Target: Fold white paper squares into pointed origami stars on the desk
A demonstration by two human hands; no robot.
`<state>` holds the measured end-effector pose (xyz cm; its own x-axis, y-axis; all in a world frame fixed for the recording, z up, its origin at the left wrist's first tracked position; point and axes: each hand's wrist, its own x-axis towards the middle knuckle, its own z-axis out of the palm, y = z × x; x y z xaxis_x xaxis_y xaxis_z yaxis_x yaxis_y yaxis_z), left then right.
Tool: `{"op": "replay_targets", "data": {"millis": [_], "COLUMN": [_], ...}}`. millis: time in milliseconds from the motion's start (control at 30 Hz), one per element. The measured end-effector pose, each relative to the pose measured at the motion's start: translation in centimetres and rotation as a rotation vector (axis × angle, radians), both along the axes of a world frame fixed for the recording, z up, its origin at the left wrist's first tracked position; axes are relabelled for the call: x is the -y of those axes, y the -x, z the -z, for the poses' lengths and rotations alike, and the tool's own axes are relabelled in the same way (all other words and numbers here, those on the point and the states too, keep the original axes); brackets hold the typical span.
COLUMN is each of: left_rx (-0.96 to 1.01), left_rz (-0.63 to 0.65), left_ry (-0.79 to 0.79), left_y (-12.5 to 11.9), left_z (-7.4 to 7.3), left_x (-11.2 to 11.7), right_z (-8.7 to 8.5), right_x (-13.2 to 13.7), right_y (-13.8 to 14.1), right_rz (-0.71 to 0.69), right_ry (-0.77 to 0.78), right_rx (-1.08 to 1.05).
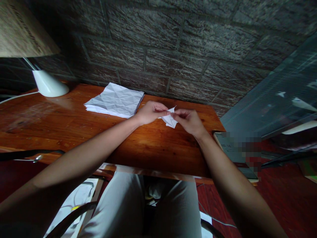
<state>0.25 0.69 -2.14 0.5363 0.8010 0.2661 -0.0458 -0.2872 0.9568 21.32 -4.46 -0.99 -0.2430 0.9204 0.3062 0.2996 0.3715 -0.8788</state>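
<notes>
Seen from the head camera, both hands meet over the far part of the wooden table (74, 132). The left hand (150, 113) and the right hand (190, 121) each pinch the small folded paper (169, 120), with thumb and fingertips closed tight on it. The paper sits right between the two hands, one corner pointing up and one down. I cannot tell if it touches the wood.

Just beside the left hand lies a stack of creased paper (115, 99), close to the brick wall (188, 43). A white lamp base (49, 85) stands at the far left.

There is lots of bare wood from the hands to the table's near edge. The table's right edge is near the right wrist.
</notes>
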Motion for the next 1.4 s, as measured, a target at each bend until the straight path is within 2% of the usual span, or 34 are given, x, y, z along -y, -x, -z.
{"op": "replay_targets", "data": {"millis": [200,467,800,967,1133,1267,1400], "left_rx": [0.006,0.005,0.020,-0.037,-0.075,-0.002,-0.011], "left_rz": [0.015,-0.088,-0.132,-0.083,-0.065,-0.105,-0.123], "left_ry": [0.034,-0.039,-0.063,-0.093,-0.124,-0.060,0.006], "left_y": [0.2,0.0,-0.2,0.4,0.8,0.5,0.2], "left_z": [-0.5,-0.5,-0.6,-1.0,-1.4,-1.7,-1.9], "left_x": [0.2,0.2,0.2,0.1,-0.2,-0.1,0.5], "right_z": [-0.4,-0.6,-0.4,-0.2,-0.4,-0.5,-0.3], "right_x": [0.0,-0.3,-0.4,-0.4,-0.3,-0.4,-0.6], "right_y": [0.0,-0.6,0.1,0.1,0.1,-0.4,-0.7], "right_rz": [-0.022,-0.117,-0.098,-0.097,-0.047,-0.005,-0.002], "right_ry": [0.015,0.238,0.115,0.096,0.165,0.247,0.190], "right_rx": [-0.049,-0.158,-0.164,-0.159,-0.216,-0.294,-0.287]}}
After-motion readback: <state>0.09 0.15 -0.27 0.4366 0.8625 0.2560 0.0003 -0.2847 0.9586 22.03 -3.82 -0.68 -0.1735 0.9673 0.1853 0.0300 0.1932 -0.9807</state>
